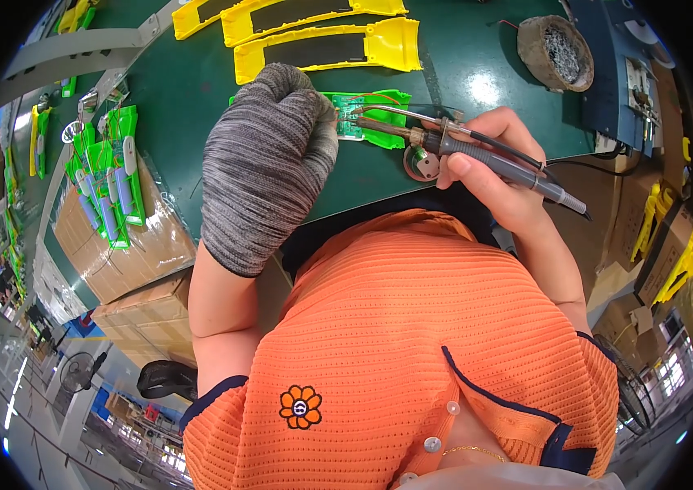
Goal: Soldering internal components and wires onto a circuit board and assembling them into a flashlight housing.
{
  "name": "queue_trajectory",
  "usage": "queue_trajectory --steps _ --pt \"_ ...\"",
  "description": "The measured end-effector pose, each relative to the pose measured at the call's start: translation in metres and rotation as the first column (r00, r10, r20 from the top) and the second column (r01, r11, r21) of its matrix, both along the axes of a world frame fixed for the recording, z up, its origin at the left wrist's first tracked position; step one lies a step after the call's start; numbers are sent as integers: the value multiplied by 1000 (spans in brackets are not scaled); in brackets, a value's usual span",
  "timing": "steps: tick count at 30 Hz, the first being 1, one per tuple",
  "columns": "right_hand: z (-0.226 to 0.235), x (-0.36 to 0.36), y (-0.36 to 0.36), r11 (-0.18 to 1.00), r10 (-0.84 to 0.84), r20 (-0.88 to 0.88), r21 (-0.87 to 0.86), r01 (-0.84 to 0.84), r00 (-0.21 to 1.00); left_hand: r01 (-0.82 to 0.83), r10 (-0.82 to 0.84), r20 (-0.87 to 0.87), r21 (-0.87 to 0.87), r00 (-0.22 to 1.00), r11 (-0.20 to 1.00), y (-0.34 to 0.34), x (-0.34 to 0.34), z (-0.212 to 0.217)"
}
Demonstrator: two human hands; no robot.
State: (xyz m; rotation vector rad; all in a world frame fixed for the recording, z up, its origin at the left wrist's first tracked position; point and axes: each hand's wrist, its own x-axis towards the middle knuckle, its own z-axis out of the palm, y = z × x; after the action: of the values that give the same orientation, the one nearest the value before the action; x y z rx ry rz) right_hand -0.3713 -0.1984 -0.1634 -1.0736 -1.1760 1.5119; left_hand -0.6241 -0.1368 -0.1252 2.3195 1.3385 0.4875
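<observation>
Board [348,131] in shell [387,140], shavings [563,54] in bowl [531,59]

Beyond the green casing [387,140], yellow shells [383,45] block me, but rightward of it I have bare counter [477,49] up to the round bowl [531,51].

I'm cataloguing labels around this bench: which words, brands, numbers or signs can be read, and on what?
None reads clearly enough to quote.
Orange ribbed short-sleeved shirt: the flower emblem's central mark is too small.
Small green rectangular circuit board: any markings are too small.
Brown cardboard box at right: any print is too blurred.
</observation>
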Motion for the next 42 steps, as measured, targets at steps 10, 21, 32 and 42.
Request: queue_trajectory --steps 10,21,32,42 --pt "-1 0 -2 1000 -4 21 -2 4 1000 15 -15 -26 -23 1000 1000 2 0 2" --pt "0 1 0 1000 1 18 10 -1 1000 16 -17 -50 -28 999 999 5 -1 4" --pt "3 -1 5 997 -19 -93 -70 13 996 9 -9 -8 -54 1000 999 2 -2 5" --pt "1 3 3 994 -80 -147 -88 68 986 24 -24 8 -63 1000 998 5 -2 5"
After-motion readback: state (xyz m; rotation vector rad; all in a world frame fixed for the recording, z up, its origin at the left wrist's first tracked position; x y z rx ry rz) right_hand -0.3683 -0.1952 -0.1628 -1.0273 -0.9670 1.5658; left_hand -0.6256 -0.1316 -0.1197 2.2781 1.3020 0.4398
